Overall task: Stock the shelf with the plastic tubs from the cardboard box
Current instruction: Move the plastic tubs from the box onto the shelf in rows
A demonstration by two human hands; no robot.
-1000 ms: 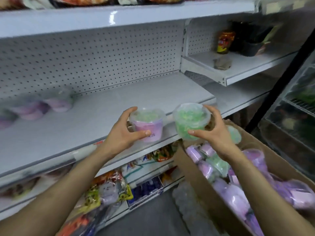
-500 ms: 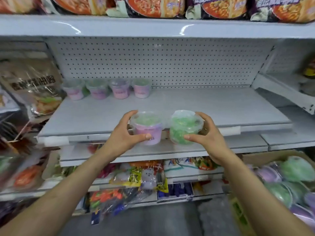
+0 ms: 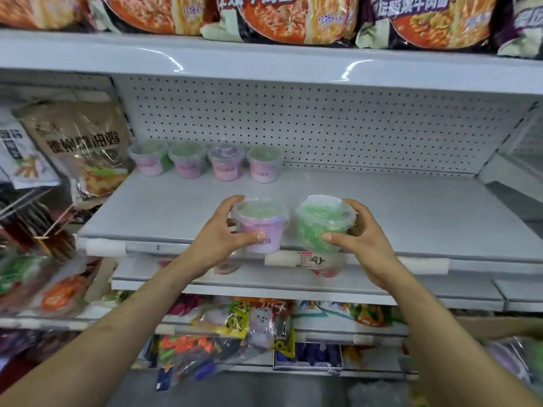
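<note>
The left hand [image 3: 219,236] grips the pink-labelled tub [image 3: 260,230], which is upright, has a clear lid and shows pale green filling at the top. Just beside it, the right hand [image 3: 363,242] grips the green tub [image 3: 321,227], clear plastic full of bright green shreds, lid on and slightly tilted. Both are held between the hands at the front edge of the white shelf [image 3: 396,210]. Beyond the left hand, a row of four tubs [image 3: 226,163] stands upright at the shelf's back, lidded and pink-labelled. Low, right of the right hand, the cardboard box [image 3: 499,326] shows its brown rim, its contents blurred.
</note>
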